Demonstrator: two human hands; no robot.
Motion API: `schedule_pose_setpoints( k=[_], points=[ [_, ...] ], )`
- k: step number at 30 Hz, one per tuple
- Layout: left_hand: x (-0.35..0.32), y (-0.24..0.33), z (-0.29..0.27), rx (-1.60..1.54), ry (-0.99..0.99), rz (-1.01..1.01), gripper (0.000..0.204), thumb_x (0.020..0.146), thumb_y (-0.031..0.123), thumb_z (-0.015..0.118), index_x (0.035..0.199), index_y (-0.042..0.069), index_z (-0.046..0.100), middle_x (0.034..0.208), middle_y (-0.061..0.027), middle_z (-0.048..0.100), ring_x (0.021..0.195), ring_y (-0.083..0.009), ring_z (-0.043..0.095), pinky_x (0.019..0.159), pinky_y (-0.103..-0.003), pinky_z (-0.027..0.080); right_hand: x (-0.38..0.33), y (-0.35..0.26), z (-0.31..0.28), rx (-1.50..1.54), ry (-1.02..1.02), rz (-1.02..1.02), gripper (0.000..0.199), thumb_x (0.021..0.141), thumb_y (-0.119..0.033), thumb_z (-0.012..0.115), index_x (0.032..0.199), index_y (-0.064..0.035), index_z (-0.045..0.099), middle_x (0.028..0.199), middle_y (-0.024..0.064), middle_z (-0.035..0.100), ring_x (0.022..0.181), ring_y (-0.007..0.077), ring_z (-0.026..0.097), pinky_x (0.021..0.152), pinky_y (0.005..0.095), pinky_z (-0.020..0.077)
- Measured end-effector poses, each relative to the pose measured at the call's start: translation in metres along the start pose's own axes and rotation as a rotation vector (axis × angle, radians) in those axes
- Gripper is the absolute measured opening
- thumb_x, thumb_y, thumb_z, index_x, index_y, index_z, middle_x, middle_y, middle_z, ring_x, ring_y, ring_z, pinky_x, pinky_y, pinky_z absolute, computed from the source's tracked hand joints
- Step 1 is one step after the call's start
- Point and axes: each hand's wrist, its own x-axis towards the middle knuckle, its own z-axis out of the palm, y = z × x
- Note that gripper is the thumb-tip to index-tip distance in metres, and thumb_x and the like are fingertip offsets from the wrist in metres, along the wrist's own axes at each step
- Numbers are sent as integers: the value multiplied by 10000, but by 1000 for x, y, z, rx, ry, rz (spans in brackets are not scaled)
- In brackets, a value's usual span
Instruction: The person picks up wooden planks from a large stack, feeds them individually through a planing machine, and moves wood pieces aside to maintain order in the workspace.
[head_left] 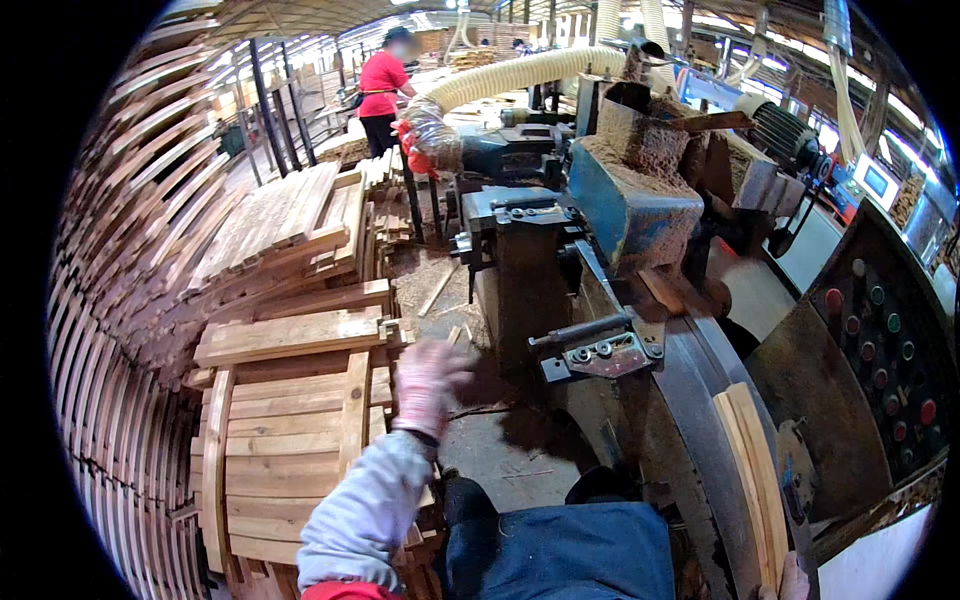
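Left gloved hand (430, 385): fingers spread, blurred, empty, over stacked pale sawn wooden slats (285, 440) at left. Slats likely stiff, light, splintery; grab mid-length, edges. Right hand (790, 585) barely visible under the thin upright wood strip (755, 480); grip unclear.

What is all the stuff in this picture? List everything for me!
slat stack: one pile, pale wood, beside the left hand
slat walls: many rows, brown, far left
machine: one, blue and grey, dusty, centre right
hose: one, cream, top centre
button panel: one, dark with red and green buttons, right
slats: about two, pale, on the machine, lower right
other person: one, red top, far back
left hand: one, pale glove, blurred, by the slat stack
right hand: only a bit shows at the bottom edge, at the slats' end
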Motion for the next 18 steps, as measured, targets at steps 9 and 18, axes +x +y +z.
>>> schedule_pose_setpoints(
  k=[9,18],
  points=[
    [51,48,-211,-403,375,174,328,977,147,577,717,184,380,617,48,302,496,-93,275,439,-266,236,184,-35,77,218,516,-105,634,773,-128,733,1360,24,549,1334,230,591,1228,374,561,1055,434,419],
    [131,59,-275,-202,789,-32,678,883,376,742,1408,104,411,1378,-120,461,994,-291,557,623,-429,474,328,-137,95,381,464,-241,647,823,-104,658,1435,3,477,1335,222,576,1212,403,542,1056,465,409]
  ],
)
